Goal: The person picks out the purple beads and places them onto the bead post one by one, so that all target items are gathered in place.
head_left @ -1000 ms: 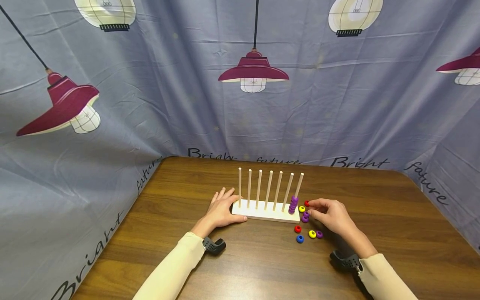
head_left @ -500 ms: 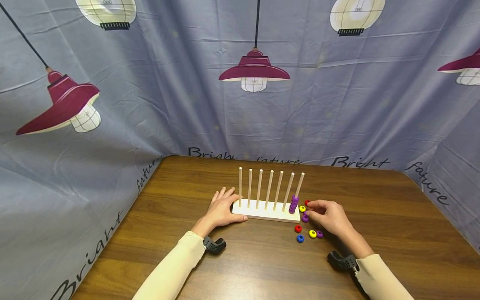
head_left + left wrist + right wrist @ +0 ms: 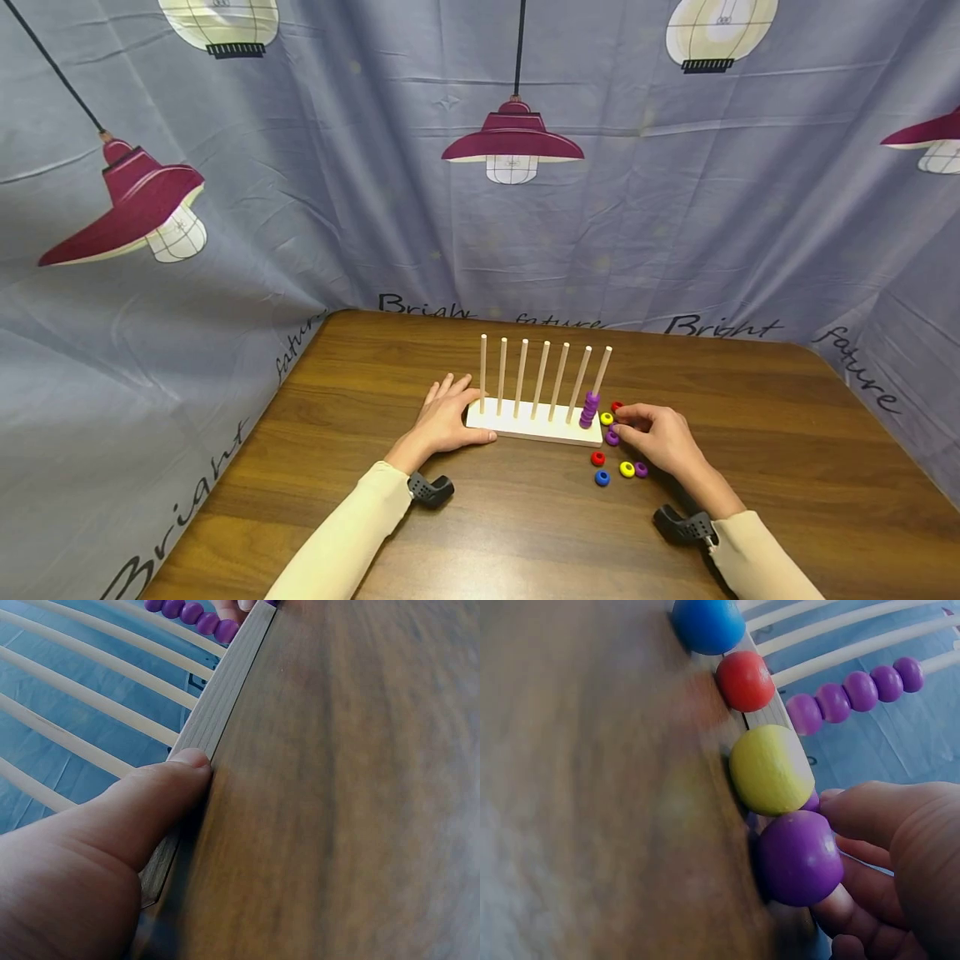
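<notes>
A pale wooden base (image 3: 525, 426) with a row of upright pegs stands on the table. My left hand (image 3: 442, 422) grips its left end, the thumb along the front edge (image 3: 199, 746) and the fingers stretched behind. Several purple beads (image 3: 589, 410) are stacked on the rightmost peg. Just right of the base, my right hand (image 3: 660, 437) pinches a purple bead (image 3: 812, 801) with its curled thumb and fingers, which partly hide it. Beside that hand lie another purple bead (image 3: 612, 438), a yellow bead (image 3: 607, 419) and a red bead (image 3: 617, 407).
Nearer the person lie a red bead (image 3: 597, 458), a blue bead (image 3: 602, 478), a yellow bead (image 3: 627, 470) and a purple bead (image 3: 641, 470). A patterned curtain (image 3: 405, 217) surrounds the brown wooden table (image 3: 495, 533) at the back and sides.
My right hand has shifted slightly left and toward the person, and its thumb now covers more of the purple bead. The left hand stays on the base.
</notes>
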Tool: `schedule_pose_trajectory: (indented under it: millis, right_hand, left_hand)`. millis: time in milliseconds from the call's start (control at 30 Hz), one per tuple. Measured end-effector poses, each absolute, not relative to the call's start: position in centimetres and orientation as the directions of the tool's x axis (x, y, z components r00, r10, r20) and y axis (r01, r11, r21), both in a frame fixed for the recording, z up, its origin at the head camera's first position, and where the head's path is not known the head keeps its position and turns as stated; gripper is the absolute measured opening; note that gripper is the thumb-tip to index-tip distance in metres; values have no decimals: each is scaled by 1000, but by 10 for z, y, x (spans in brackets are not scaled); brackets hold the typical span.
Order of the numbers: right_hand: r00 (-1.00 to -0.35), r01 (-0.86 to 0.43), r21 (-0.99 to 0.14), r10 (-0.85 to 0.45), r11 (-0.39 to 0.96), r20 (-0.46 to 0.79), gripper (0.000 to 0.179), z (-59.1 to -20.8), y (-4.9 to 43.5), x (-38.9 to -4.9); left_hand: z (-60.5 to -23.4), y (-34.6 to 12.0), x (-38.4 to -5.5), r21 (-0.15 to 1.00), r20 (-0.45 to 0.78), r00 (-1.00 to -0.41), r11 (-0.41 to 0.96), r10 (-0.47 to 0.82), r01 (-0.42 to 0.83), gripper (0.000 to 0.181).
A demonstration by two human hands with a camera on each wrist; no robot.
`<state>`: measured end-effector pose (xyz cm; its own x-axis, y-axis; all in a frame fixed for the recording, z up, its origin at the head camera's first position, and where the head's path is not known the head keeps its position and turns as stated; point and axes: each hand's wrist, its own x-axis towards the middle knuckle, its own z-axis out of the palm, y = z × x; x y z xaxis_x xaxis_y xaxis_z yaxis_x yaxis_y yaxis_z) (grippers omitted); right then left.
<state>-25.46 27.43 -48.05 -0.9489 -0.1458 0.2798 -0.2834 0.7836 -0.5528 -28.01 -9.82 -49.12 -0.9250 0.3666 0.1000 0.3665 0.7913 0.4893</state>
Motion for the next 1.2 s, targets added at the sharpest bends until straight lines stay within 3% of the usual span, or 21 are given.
schedule_pose_trajectory:
  millis: [1200]
  right_hand:
    - [-938,-301,-513,-153,804,312,21,-488,274,-252]
  left_hand:
    - [-489,-98,-279,494,113,-921,783,373,378,72]
